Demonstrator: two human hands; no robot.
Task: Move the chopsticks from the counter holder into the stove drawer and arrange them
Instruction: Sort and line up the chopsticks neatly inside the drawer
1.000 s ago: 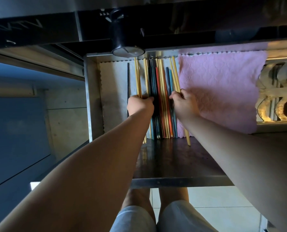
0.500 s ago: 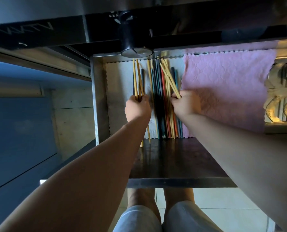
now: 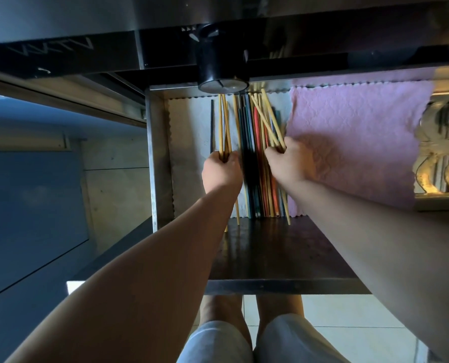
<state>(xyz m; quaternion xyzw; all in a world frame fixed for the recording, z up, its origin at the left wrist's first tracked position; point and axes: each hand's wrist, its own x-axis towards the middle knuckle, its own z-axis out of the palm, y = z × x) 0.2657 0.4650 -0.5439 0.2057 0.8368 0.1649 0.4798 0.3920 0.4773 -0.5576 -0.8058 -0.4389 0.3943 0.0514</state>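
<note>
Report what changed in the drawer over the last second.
The left hand gathered a bunch of pale chopsticks and drew it left, away from the row. The right hand picked up several pale sticks, which now slant across the coloured chopsticks. The coloured row and the pink cloth stayed put.

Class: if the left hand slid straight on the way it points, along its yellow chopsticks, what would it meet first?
Probably the back edge of the drawer, under the black knob; the left hand, gripping yellow chopsticks, has only liner ahead until then. Depth is unclear.
</note>
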